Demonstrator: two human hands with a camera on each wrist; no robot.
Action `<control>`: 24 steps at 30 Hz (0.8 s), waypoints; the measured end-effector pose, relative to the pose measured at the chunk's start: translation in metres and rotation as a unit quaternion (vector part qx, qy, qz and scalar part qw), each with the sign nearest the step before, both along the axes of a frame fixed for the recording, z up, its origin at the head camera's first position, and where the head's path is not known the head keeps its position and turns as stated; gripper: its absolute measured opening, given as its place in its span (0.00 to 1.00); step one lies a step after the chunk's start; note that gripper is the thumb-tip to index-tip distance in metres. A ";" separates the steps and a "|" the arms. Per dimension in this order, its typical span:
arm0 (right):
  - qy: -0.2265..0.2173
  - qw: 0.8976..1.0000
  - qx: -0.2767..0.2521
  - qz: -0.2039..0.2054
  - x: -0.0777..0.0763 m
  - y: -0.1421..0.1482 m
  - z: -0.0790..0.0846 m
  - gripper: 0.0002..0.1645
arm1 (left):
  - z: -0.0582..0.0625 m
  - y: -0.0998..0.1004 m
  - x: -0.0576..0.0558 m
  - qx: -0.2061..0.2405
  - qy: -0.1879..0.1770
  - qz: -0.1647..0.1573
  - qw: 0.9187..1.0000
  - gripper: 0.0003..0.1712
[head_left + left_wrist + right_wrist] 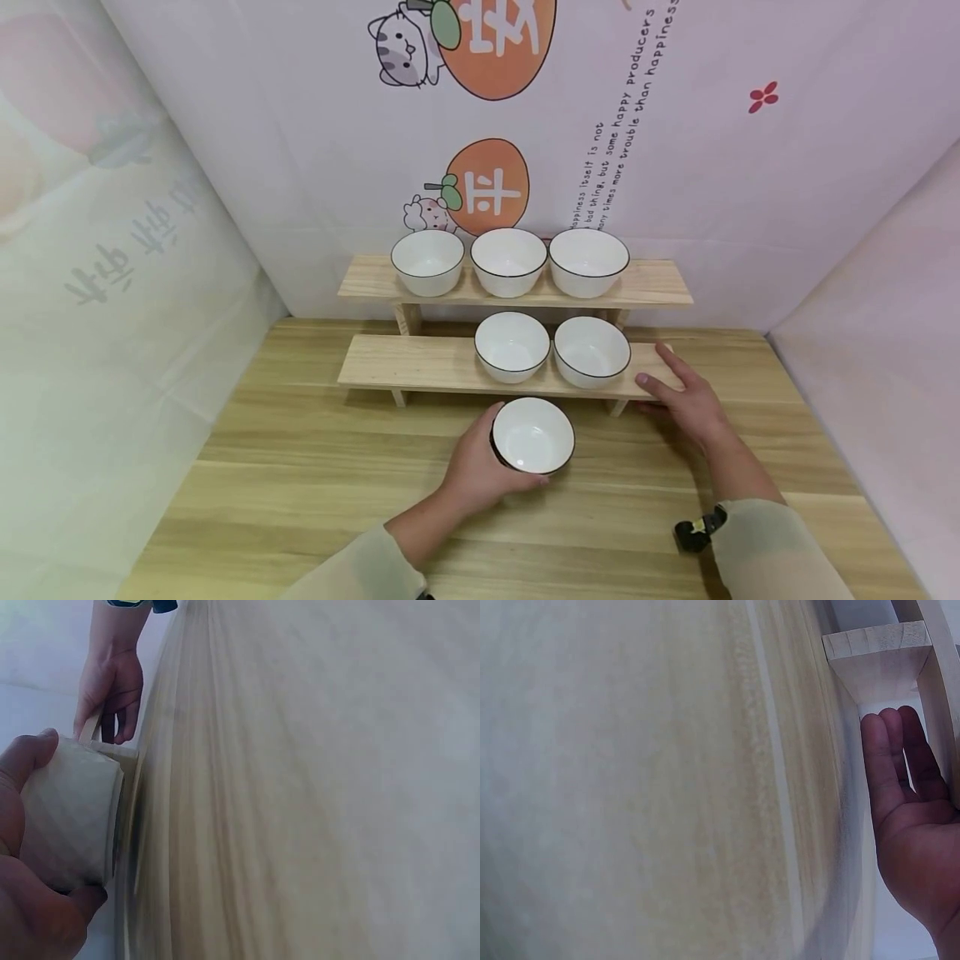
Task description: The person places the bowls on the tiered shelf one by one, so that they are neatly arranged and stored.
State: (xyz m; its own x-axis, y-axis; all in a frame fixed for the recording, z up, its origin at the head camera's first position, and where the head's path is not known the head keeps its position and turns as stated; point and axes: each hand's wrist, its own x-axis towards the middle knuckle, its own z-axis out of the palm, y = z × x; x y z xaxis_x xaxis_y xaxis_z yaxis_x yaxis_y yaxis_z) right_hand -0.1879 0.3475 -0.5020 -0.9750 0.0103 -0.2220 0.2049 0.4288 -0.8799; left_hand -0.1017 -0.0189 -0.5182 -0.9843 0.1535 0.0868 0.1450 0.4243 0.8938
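Observation:
My left hand point(480, 467) holds a white bowl point(534, 437) with a dark rim, in front of the lower shelf. A second dark edge shows along the bowl's left side; I cannot tell whether another bowl is nested under it. In the left wrist view, thumb and fingers span the bowl's patterned outside point(71, 814). At the right end of the lower wooden shelf point(405, 362), my right hand point(690, 408) grips the board, thumb on top. Its other fingers point(885, 761) reach under the board in the right wrist view. Two white bowls point(512, 346) point(592, 350) stand on this shelf.
Behind and higher, an upper wooden shelf point(656, 282) carries three similar bowls point(427, 262) point(508, 262) point(588, 262). Both shelves stand on a wood-grain tabletop point(300, 483). A printed white sheet point(315, 125) rises at the back, and pale walls flank the table.

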 end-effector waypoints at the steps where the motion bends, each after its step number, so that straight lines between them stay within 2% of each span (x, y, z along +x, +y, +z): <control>1: -0.001 1.000 0.001 -0.001 0.000 0.000 0.000 0.58 | 0.001 -0.002 0.001 -0.002 0.002 0.002 1.000 0.71; 11: 0.009 1.000 -0.010 -0.002 -0.001 0.002 -0.005 0.57 | 0.012 -0.019 0.006 0.006 0.005 0.013 1.000 0.70; 24: 0.007 1.000 0.002 0.002 0.002 -0.001 0.001 0.58 | 0.023 -0.038 0.007 0.026 0.012 0.027 0.999 0.68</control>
